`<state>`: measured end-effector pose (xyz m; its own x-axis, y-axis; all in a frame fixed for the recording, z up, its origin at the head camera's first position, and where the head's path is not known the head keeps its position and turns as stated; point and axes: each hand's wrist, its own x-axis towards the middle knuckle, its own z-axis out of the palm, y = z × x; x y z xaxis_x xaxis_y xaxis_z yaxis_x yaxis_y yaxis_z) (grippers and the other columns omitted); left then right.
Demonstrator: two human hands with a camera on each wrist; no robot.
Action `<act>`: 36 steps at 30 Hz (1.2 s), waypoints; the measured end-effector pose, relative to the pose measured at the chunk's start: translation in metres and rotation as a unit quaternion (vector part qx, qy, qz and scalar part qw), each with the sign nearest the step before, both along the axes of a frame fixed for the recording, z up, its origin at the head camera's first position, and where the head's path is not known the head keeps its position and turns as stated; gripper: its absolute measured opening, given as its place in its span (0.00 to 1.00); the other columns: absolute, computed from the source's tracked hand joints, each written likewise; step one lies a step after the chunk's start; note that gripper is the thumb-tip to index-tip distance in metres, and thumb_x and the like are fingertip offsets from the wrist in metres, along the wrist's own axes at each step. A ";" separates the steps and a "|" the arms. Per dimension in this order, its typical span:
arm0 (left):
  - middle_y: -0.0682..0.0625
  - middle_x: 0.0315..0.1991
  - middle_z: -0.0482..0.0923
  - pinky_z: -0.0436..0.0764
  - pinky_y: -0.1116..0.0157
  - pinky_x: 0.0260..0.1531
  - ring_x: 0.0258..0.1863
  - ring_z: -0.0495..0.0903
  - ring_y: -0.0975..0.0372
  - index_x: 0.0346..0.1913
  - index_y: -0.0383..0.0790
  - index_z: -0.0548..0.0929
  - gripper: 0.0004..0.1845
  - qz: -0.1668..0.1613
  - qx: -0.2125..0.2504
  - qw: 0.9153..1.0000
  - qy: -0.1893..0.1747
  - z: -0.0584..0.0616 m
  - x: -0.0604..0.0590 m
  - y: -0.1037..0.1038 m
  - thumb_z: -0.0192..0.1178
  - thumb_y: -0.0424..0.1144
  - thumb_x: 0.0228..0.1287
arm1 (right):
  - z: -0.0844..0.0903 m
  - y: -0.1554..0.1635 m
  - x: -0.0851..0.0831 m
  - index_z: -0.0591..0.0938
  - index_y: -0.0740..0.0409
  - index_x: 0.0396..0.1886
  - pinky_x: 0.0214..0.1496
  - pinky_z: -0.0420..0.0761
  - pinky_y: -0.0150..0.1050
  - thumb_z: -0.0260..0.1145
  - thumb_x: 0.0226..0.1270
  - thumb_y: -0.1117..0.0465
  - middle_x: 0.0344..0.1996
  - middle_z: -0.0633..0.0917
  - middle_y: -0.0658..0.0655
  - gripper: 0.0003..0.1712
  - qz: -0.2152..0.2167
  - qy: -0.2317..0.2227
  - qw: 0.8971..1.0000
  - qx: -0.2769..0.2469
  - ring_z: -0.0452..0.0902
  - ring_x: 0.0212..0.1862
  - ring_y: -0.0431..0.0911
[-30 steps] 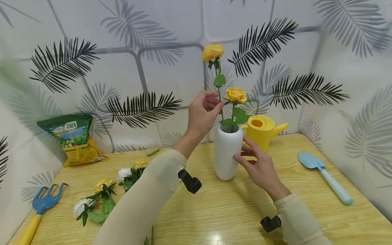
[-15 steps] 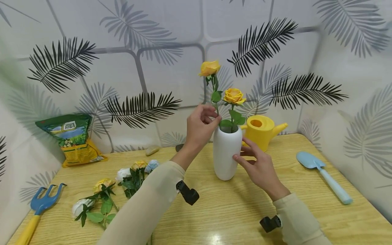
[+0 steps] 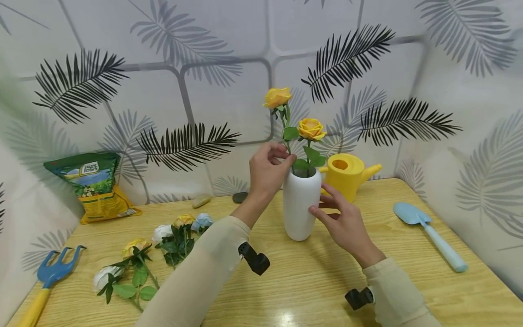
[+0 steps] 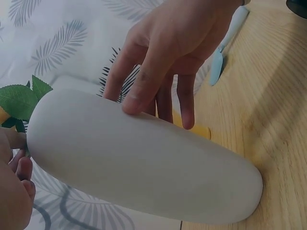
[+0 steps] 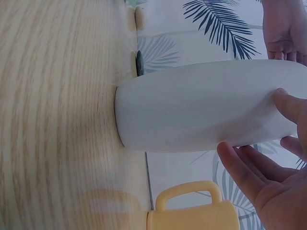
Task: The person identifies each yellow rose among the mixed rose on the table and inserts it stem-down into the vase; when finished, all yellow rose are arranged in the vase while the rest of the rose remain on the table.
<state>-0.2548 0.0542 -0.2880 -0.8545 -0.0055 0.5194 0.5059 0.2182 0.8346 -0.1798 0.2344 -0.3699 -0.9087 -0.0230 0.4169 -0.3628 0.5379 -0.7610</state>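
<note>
A white vase stands upright on the wooden table, two yellow roses rising from its mouth. My left hand pinches the stem of the taller rose right at the vase rim; the stem's lower end is hidden. The shorter rose stands in the vase to the right, with green leaves over the rim. My right hand holds the vase by its right side, thumb in front and fingers spread along the wall. In the right wrist view, the base of the vase sits on the table.
Behind the right hand stands a yellow watering can; a light blue trowel lies at the right. White, yellow and blue roses lie at the left, near a blue hand fork. A green-yellow bag and two stones line the back.
My left hand has come down to the vase rim, and the taller rose has sunk lower into the vase, leaning slightly left. The right hand stays on the vase.
</note>
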 end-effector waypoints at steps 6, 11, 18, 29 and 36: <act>0.42 0.37 0.87 0.76 0.73 0.31 0.26 0.77 0.64 0.40 0.34 0.82 0.09 -0.001 0.011 1.000 0.001 -0.003 0.002 0.000 0.71 0.33 0.60 | 0.000 0.001 -0.001 0.66 0.54 0.76 0.52 0.85 0.57 0.69 0.70 0.59 0.57 0.84 0.68 0.38 0.000 -0.007 1.000 0.001 0.84 0.56 0.60; 0.41 0.38 0.87 0.76 0.73 0.30 0.26 0.77 0.66 0.41 0.34 0.83 0.09 -0.015 0.012 1.000 -0.004 -0.005 0.002 -0.004 0.71 0.34 0.61 | 0.000 0.000 -0.001 0.66 0.54 0.76 0.52 0.85 0.57 0.69 0.70 0.59 0.57 0.84 0.68 0.38 -0.001 -0.007 1.000 0.005 0.84 0.55 0.60; 0.41 0.38 0.87 0.77 0.73 0.27 0.25 0.77 0.67 0.42 0.34 0.84 0.09 -0.035 0.006 0.999 -0.032 -0.009 0.004 -0.009 0.70 0.33 0.62 | 0.004 -0.002 0.003 0.66 0.54 0.76 0.52 0.86 0.54 0.68 0.71 0.59 0.56 0.84 0.69 0.37 -0.003 -0.006 1.000 0.006 0.84 0.55 0.60; 0.40 0.41 0.87 0.79 0.72 0.27 0.25 0.78 0.67 0.44 0.34 0.84 0.10 -0.064 0.007 0.998 -0.018 -0.015 0.007 -0.020 0.70 0.33 0.62 | 0.004 -0.004 0.003 0.66 0.54 0.76 0.53 0.86 0.54 0.68 0.71 0.59 0.57 0.84 0.68 0.37 -0.001 -0.007 1.000 0.006 0.84 0.55 0.60; 0.40 0.40 0.86 0.79 0.71 0.26 0.24 0.78 0.67 0.45 0.33 0.84 0.11 -0.076 0.010 0.997 -0.028 -0.019 0.011 -0.031 0.71 0.33 0.62 | 0.003 -0.004 0.002 0.66 0.55 0.76 0.52 0.86 0.55 0.68 0.70 0.59 0.56 0.84 0.69 0.37 -0.002 0.001 1.000 0.011 0.84 0.55 0.61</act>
<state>-0.2443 0.0236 -0.3072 -0.8743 0.1160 0.4713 0.4836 0.1257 0.8662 -0.1779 0.2309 -0.3673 -0.9077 -0.0282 0.4187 -0.3621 0.5567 -0.7476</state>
